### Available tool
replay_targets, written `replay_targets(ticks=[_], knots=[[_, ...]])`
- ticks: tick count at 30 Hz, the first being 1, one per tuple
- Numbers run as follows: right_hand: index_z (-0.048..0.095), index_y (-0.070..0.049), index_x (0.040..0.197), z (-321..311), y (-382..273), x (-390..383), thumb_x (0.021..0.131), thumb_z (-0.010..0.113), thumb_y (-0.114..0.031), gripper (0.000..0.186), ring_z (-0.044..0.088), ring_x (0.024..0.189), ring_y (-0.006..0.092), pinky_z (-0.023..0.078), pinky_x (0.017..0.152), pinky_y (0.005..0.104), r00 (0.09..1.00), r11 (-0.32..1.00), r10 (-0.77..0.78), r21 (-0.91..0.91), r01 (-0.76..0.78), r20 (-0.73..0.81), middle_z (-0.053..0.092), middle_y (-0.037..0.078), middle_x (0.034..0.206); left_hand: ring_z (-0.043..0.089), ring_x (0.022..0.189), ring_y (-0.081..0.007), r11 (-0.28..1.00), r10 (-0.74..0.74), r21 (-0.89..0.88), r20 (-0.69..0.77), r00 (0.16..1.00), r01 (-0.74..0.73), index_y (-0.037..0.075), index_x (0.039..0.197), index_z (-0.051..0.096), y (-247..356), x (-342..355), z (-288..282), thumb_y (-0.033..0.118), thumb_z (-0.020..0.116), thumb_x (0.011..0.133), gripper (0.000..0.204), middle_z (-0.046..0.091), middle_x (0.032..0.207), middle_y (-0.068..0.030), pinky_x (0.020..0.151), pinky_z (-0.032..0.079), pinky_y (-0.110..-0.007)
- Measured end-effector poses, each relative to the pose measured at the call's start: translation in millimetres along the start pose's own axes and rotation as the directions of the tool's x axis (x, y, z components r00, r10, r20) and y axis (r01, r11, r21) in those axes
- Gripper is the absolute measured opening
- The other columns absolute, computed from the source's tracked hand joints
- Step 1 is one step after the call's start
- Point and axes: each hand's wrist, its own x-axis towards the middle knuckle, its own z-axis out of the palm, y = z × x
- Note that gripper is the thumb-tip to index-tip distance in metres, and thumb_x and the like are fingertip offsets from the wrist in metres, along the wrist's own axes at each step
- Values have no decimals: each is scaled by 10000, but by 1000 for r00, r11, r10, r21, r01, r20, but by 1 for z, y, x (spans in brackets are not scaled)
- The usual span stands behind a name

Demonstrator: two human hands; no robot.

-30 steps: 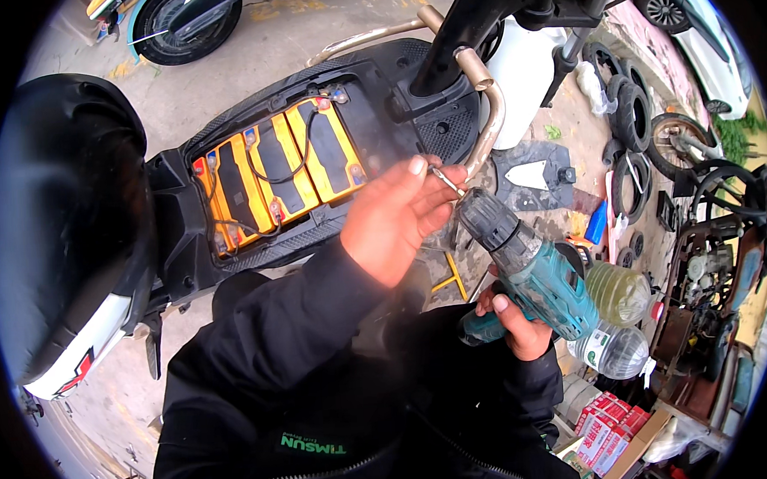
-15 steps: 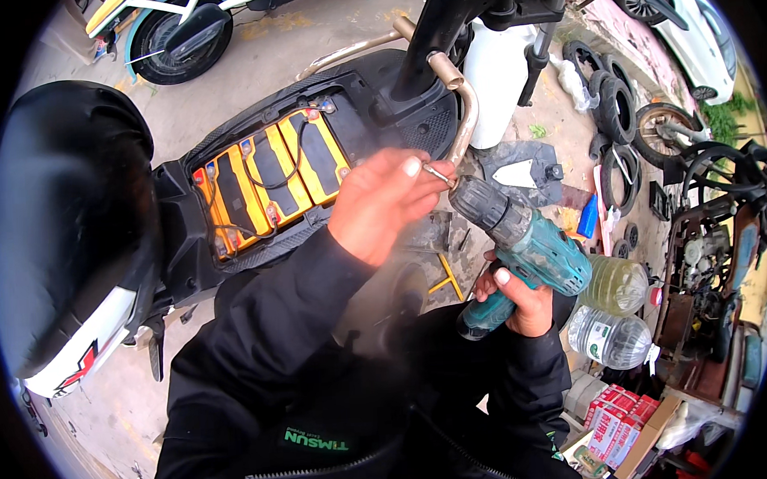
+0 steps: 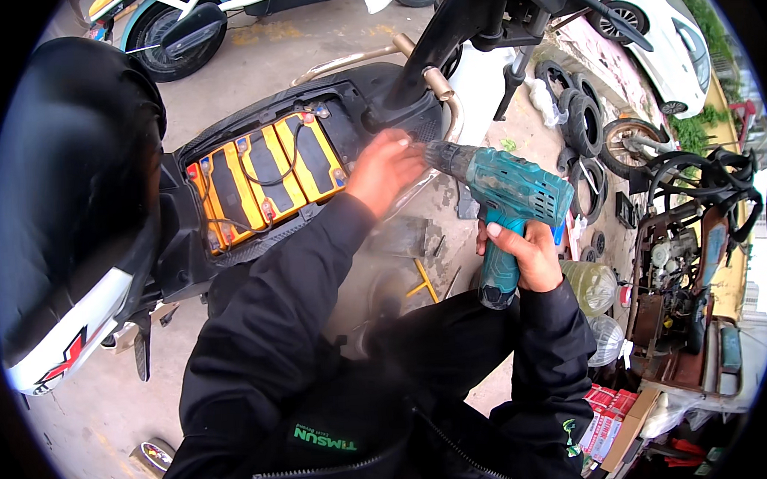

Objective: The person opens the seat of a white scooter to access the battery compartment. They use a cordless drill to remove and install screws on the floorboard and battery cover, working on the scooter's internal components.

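Green lettering [image 3: 325,439] marks the front of the black jacket [image 3: 322,400], and print covers the red-and-white boxes [image 3: 607,414] at lower right. The teal drill [image 3: 518,186] is held in the air, near the front part of the scooter footboard's [image 3: 255,248] near edge. Its nose points left and slightly up, the long axis nearly level, the handle hanging down. The right hand [image 3: 528,252] is wrapped around that handle. The left hand [image 3: 387,172] has its fingers bunched at the chuck [image 3: 450,159]; whether they grip anything cannot be told.
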Motion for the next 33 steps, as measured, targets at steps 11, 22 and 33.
replay_targets(ticks=[11, 22, 33], knots=[[622, 54, 991, 9, -108, 74, 888, 699, -178, 266, 656, 657, 175, 531, 628, 314, 995, 838, 54, -546, 0, 84, 653, 78, 796, 648, 981, -123, 664, 275, 725, -11, 961, -182, 48, 1201, 639, 25, 32, 6, 219, 614, 1039, 238, 657, 1087, -18, 785, 556, -280], [681, 69, 1012, 39, -121, 125, 819, 701, -273, 393, 730, 726, 216, 576, 678, 360, 992, 465, 49, -882, 77, 112, 719, 145, 802, 705, 891, -162, 647, -72, 755, -81, 994, 108, 92, 1437, 452, 35, 39, 11, 130, 502, 1031, 410, 674, 1201, -72, 681, 529, -278], [698, 86, 981, 55, -111, 139, 790, 704, -327, 455, 738, 790, 278, 568, 773, 393, 989, 281, 36, -951, 127, 143, 731, 194, 848, 722, 786, -156, 569, -66, 816, -81, 995, 104, 72, 1495, 400, 33, 44, 5, 92, 510, 1014, 494, 685, 1148, -76, 617, 526, -290]])
